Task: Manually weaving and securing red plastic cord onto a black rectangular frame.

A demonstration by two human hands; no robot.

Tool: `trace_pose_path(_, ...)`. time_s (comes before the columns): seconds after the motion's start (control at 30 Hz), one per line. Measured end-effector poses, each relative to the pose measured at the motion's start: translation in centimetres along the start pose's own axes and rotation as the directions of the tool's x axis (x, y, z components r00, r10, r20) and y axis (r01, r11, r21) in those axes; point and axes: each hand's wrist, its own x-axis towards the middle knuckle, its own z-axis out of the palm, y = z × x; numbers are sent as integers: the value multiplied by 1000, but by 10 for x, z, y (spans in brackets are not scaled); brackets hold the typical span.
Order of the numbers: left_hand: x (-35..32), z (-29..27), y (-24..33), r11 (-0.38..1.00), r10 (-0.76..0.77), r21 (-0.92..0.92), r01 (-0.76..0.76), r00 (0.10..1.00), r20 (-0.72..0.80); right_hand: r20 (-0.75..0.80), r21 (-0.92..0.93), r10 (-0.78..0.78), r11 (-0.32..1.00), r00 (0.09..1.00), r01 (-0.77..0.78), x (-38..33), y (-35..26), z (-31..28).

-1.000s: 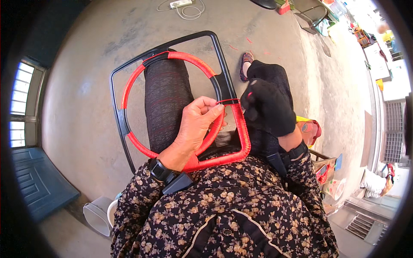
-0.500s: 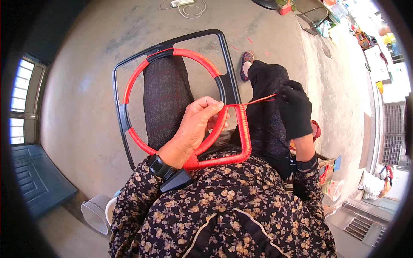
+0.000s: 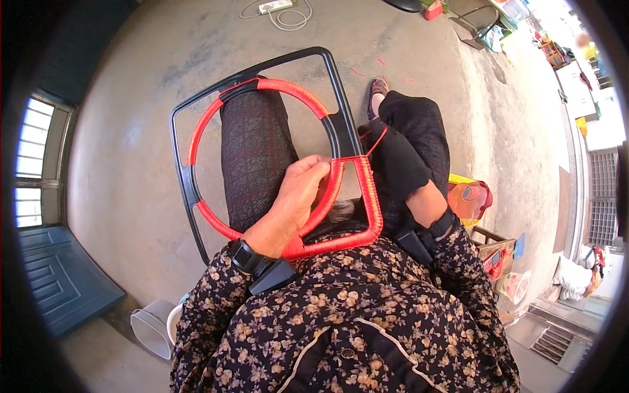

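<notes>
The frame (image 3: pixel 331 118), a black squarish one with a round ring inside it, is lying across my lap and leaning out over the concrete floor (image 3: pixel 124 164). Red cord (image 3: pixel 370 190) is already covering much of the ring and the frame's near right corner, while the frame's far and left bars are showing bare black. I am holding my left hand (image 3: pixel 298 193) on the ring near that wrapped corner, its fingers curled snugly around the red-wrapped part of the ring. I am keeping my right hand (image 3: pixel 396 160), in a black glove, just beside the frame's right bar; its fingers are bunched narrow, and a thin strand of red cord is running from the frame's right bar up toward them, though I cannot tell exactly how they are pinching it. A black band is sitting on each of my wrists. My knees in dark trousers are showing through and beside the frame, and one shoe (image 3: pixel 378 88) is poking out just beyond the frame's far right corner. Well beyond the frame's far bar, a white power strip with its cable (image 3: pixel 278 10) is lying on the floor. To the right of the frame, near my right elbow, a yellow and red bag (image 3: pixel 468 196) is resting. Near my left elbow, below the frame, a pale bucket (image 3: pixel 152 331) is standing.
</notes>
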Motion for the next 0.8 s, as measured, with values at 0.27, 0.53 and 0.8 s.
trace_pose_path(0.27, -10, 12, 8, 785, 581, 347, -513, 804, -125, -22, -118, -104, 988, 994, 101, 4, -21, 9)
trace_pose_path(0.53, -13, 14, 13, 781, 595, 338, -525, 791, -144, -52, 178, 141, 975, 989, -130, 3, -20, 9)
trace_pose_path(0.8, 2, 6, 7, 977, 197, -73, -200, 979, -51, -251, 953, 417, 264, 873, 147, -18, 2, -26)
